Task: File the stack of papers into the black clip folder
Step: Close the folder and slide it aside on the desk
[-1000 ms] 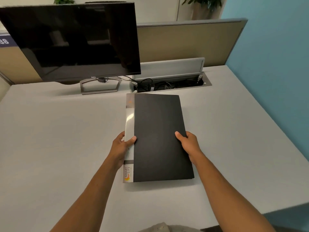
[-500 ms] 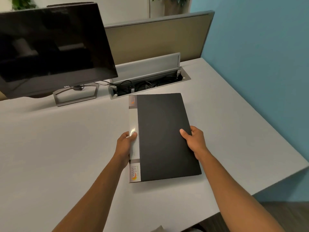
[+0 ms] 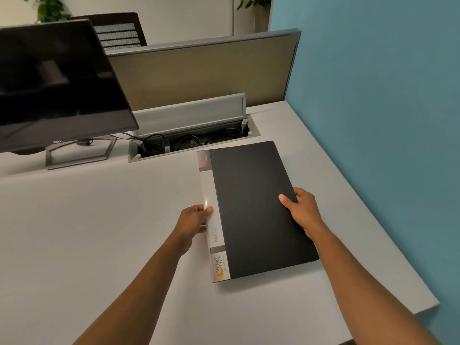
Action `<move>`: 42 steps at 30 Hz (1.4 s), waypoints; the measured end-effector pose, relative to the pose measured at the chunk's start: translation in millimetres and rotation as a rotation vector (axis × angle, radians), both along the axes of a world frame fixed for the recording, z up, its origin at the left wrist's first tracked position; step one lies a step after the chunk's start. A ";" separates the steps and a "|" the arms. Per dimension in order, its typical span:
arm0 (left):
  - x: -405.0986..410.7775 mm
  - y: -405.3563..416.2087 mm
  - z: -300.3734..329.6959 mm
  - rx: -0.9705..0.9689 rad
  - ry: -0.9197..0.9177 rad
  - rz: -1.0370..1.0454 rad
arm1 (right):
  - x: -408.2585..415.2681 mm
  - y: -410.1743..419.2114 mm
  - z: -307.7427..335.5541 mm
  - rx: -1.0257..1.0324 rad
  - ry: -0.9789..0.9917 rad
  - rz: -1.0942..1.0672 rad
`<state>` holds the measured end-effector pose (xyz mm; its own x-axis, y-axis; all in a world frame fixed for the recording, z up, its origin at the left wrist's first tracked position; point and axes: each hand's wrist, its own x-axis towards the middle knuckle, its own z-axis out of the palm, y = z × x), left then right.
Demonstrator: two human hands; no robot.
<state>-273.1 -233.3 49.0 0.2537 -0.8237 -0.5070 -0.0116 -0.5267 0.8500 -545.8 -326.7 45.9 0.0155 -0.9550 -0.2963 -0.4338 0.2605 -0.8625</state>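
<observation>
Lying closed on the pale grey worktop (image 3: pixel 99 232), the black clip folder (image 3: pixel 254 207) sits right of centre, its long sides running from about 5 o'clock up to 11 o'clock. Its white spine strip (image 3: pixel 211 212) faces left and carries a "SMART LIFE" label at the near end. Whether the near edge is lifted a little or flat on the surface, I cannot tell.

The left hand (image 3: pixel 193 221) has a closed grip on the spine at the folder's 9 o'clock side, thumb on top of the white strip and fingers curled at its edge. The right hand (image 3: pixel 302 211) clasps the opposite long edge at 3 o'clock, thumb pressed flat on the black cover, fingers wrapped round the edge and out of sight beneath. Both bare forearms reach in from 6 o'clock.

Just beyond the folder's far end, at 11 o'clock from it, an open cable tray (image 3: pixel 194 141) is sunk into the worktop, its grey lid (image 3: pixel 189 115) raised and dark cables coiled inside. Further out at 10 o'clock stands a dark monitor (image 3: pixel 57 85) on a metal foot (image 3: pixel 79 155). Behind the tray runs a tan partition (image 3: pixel 199 70), with a mesh chair back (image 3: pixel 117 33) above it. A blue wall (image 3: pixel 373 108) closes off the 3 o'clock side, close along the worktop's right edge.
</observation>
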 end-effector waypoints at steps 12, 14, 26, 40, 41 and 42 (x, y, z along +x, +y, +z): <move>-95.5 -92.0 -10.9 0.061 -0.107 -0.013 | -93.3 -101.8 -9.4 -0.027 0.059 0.039; -105.9 -103.8 -12.5 0.063 -0.130 -0.024 | -102.3 -113.8 -12.7 -0.037 0.087 0.026; -149.6 -156.1 -15.2 0.057 -0.401 -0.069 | -123.4 -155.0 -27.9 -0.170 0.350 -0.042; -155.1 -170.9 -26.8 0.001 -0.537 -0.019 | -106.5 -162.1 -36.0 -0.357 0.786 0.036; -155.5 -172.3 -27.8 -0.004 -0.535 -0.024 | -106.9 -162.7 -36.4 -0.364 0.800 0.035; -156.6 -173.0 -27.7 -0.003 -0.536 -0.028 | -107.2 -163.0 -36.1 -0.366 0.811 0.035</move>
<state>-429.7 -406.3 21.3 0.4544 -0.8352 -0.3097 -0.4581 -0.5172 0.7229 -653.0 -489.7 9.7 -0.0358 -0.9949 0.0946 -0.9495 0.0044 -0.3136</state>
